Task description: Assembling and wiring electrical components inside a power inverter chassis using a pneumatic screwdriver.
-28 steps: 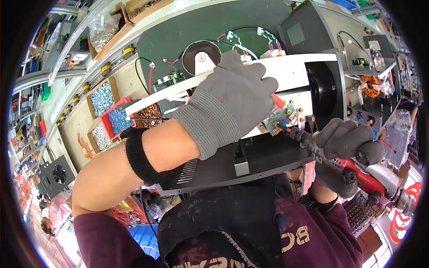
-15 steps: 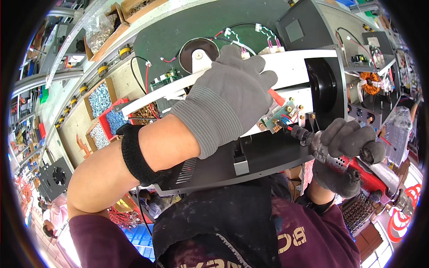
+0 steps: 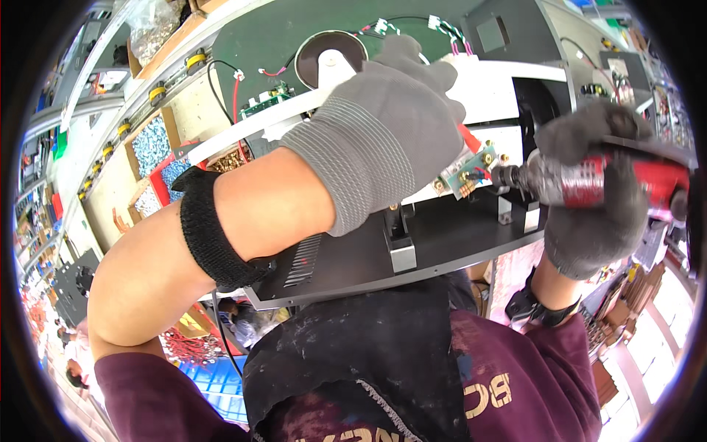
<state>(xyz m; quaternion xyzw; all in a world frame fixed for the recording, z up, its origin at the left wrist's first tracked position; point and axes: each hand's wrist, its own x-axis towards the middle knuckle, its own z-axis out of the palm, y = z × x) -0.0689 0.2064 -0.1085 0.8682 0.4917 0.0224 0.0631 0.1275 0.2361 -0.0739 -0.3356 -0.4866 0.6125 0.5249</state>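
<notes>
My left hand [image 3: 387, 129], in a grey knit glove, lies flat across a white and black appliance chassis [image 3: 442, 236], its fingers spread over the white panel. A black band wraps my left forearm. My right hand [image 3: 589, 199], also gloved in grey, grips a red and black powered screwdriver [image 3: 589, 180]. The driver's tip touches a small green circuit board [image 3: 465, 173] with red wires, fixed at the edge of the white panel just right of my left hand.
Behind the chassis lie a dark green board [image 3: 287, 37], a round black speaker [image 3: 328, 55] and loose wired connectors. Compartment trays of small screws [image 3: 151, 147] stand at the left. Cluttered shelves and workbenches run along both sides.
My right hand has lifted the screwdriver up and turned it level, tip against the small circuit board. My left hand has shifted slightly up across the white panel.
</notes>
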